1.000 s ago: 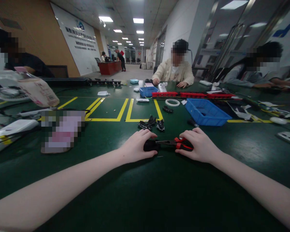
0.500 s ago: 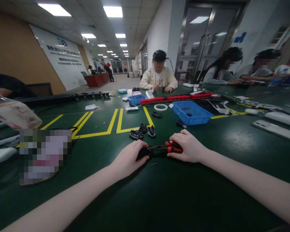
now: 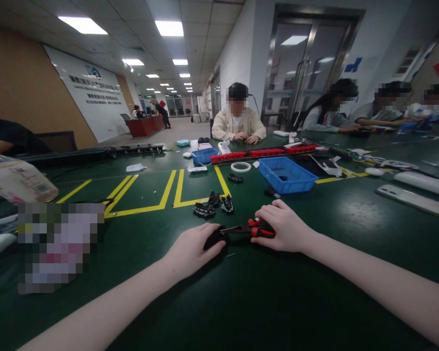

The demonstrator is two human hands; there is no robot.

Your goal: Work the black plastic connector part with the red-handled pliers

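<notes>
My right hand [image 3: 283, 225] is closed around the red and black handles of long-nose pliers [image 3: 262, 233]. Their jaws point left and meet a small black part [image 3: 214, 239] that my left hand [image 3: 190, 251] grips between thumb and fingers. Much of that part is hidden by the fingers, so its kind does not show. On the green table just below the pliers' tip lies a thin metal pin [image 3: 230, 255]. Beyond my hands sit several black plastic pieces [image 3: 204, 209] in a loose cluster. Another dark piece [image 3: 271, 192] lies beside the blue bin.
A blue bin [image 3: 287, 181] stands ahead on the right, with a smaller blue bin [image 3: 205, 156] farther back. Near them lies a white tape roll [image 3: 240, 167]. A long red strip [image 3: 267, 152] crosses the table. Across from me sits a person [image 3: 238, 119]. A white phone [image 3: 417, 200] lies at right.
The view has tilted and shifted slightly, so the table items appear a little lower and to the left. Both hands keep their hold on the pliers and the black part.
</notes>
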